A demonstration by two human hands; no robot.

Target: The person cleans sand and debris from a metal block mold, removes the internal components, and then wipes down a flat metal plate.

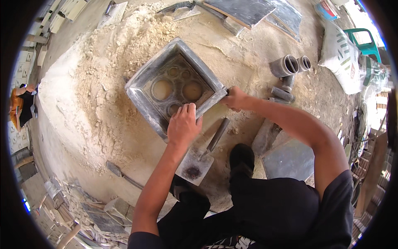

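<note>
A heavy-walled grey square box (153, 108), turned cornerwise, sits on the sandy ground in front of me. Several round forms of different sizes show on its floor, two of them large and tan. My left hand (184, 124) is closed over the near rim, its fingertips reaching inside. At the box's right corner, my right hand (235, 99) is closed around a small dark thing that touches the rim; most of it is hidden in the fist. Between the box and my feet lies a flat-bladed trowel (196, 165) with a dark handle and a black smudge.
Loose pale sand (89, 112) is heaped left of the box. Grey pipe pieces (284, 66), a white sack (340, 58) and a green chair (367, 41) are at right. Dark boards (242, 10) lie beyond. Another scraper-like tool (124, 174) lies near left. A person (23, 106) is far left.
</note>
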